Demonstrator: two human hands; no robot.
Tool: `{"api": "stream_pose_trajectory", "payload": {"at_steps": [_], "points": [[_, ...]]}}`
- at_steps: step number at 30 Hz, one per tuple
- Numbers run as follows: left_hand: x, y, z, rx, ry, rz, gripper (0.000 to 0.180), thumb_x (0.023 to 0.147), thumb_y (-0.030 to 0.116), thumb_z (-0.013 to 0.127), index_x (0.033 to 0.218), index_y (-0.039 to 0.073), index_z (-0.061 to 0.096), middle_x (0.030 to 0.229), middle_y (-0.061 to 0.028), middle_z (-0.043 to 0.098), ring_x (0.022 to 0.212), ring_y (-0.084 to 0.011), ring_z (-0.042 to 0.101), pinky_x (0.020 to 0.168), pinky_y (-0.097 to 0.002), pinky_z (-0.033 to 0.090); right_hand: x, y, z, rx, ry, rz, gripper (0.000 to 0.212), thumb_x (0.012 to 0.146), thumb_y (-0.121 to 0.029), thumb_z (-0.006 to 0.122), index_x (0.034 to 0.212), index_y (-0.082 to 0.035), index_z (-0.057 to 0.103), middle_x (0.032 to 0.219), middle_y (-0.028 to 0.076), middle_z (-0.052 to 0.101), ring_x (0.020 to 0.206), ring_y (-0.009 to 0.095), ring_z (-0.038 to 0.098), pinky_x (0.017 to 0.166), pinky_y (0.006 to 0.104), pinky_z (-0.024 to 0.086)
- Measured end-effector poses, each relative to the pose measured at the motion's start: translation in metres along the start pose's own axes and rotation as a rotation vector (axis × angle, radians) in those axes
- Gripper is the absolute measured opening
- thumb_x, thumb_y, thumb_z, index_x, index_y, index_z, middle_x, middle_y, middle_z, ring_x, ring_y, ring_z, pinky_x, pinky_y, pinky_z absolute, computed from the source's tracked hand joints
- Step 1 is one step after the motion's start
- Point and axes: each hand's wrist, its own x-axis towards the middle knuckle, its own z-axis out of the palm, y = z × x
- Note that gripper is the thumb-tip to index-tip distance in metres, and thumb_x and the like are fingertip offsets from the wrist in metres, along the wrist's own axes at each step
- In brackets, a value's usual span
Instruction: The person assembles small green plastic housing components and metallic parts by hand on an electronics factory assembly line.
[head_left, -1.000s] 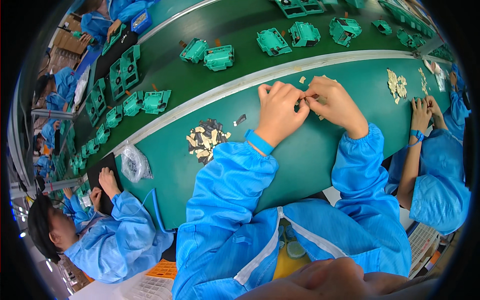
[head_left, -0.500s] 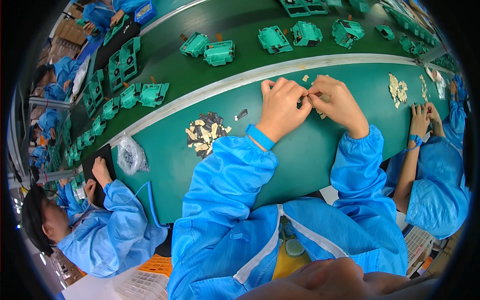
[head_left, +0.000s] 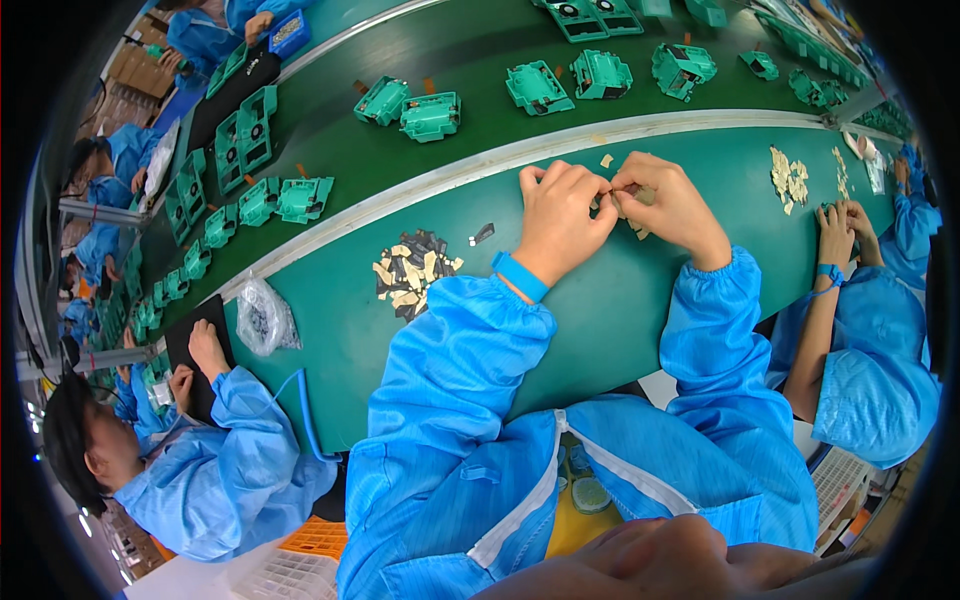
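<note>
Over the green work surface [head_left: 480,345], my left hand [head_left: 566,218] and my right hand [head_left: 678,208] meet at their fingertips. Both thumbs and forefingers are pinched together, around something too small to make out. Several cream pieces lie beneath and behind the right hand, mostly covered by it; one loose cream piece [head_left: 606,161] shows just beyond the fingers. A blue band circles my left wrist. Left of that hand lie a small black piece [head_left: 485,233] with a pale bit beside it, and a mixed pile of black and cream flat pieces [head_left: 412,272].
A metal rail [head_left: 420,186] divides the surface from a dark green belt carrying several green plastic housings [head_left: 431,116]. A clear bag [head_left: 266,318] of small parts and a blue coiled cord [head_left: 307,415] lie left. Co-workers sit on both sides; cream pieces [head_left: 788,178] lie right.
The whole view has shifted slightly. My hands keep the same pinch at nearly the same spot, with only a small change in the fingers.
</note>
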Motion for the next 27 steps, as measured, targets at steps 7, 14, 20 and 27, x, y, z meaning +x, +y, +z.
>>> {"api": "stream_pose_trajectory", "payload": {"at_steps": [7, 14, 20, 27], "points": [[0.002, 0.001, 0.004, 0.021, 0.013, -0.004, 0.003, 0.080, 0.013, 0.074, 0.081, 0.012, 0.071, 0.081, 0.0020, 0.067, 0.085, -0.0205, 0.060, 0.083, -0.0416, 0.034, 0.000, 0.003, -0.001, -0.044, 0.030, -0.013, 0.013, 0.083, -0.007, 0.069, 0.090, 0.004, 0.071, 0.083, 0.012, 0.066, 0.074, 0.026, 0.065, 0.065, 0.0378, 0.053], [0.003, 0.002, 0.010, 0.072, 0.010, 0.027, 0.004, 0.080, 0.013, 0.074, 0.080, 0.012, 0.070, 0.080, 0.0022, 0.067, 0.084, -0.0206, 0.060, 0.083, -0.0422, 0.034, -0.002, 0.001, 0.000, -0.207, 0.073, -0.046, 0.009, 0.081, -0.008, 0.069, 0.084, 0.000, 0.071, 0.079, 0.011, 0.065, 0.076, 0.030, 0.064, 0.066, 0.0418, 0.051], [0.004, 0.002, 0.015, 0.055, 0.007, 0.002, 0.004, 0.080, 0.013, 0.074, 0.080, 0.013, 0.071, 0.080, 0.0033, 0.067, 0.084, -0.0200, 0.061, 0.083, -0.0417, 0.034, -0.001, 0.006, 0.000, -0.189, 0.108, -0.096, 0.008, 0.080, -0.008, 0.068, 0.083, -0.001, 0.070, 0.078, 0.010, 0.064, 0.074, 0.031, 0.063, 0.065, 0.0424, 0.049], [0.006, 0.004, 0.019, 0.043, 0.028, -0.007, 0.003, 0.080, 0.014, 0.074, 0.081, 0.013, 0.071, 0.081, 0.0034, 0.068, 0.084, -0.0198, 0.061, 0.083, -0.0417, 0.034, -0.001, 0.009, -0.004, -0.114, 0.131, -0.058, 0.008, 0.080, -0.005, 0.068, 0.085, 0.002, 0.070, 0.079, 0.012, 0.063, 0.073, 0.029, 0.064, 0.065, 0.0408, 0.051]]}}
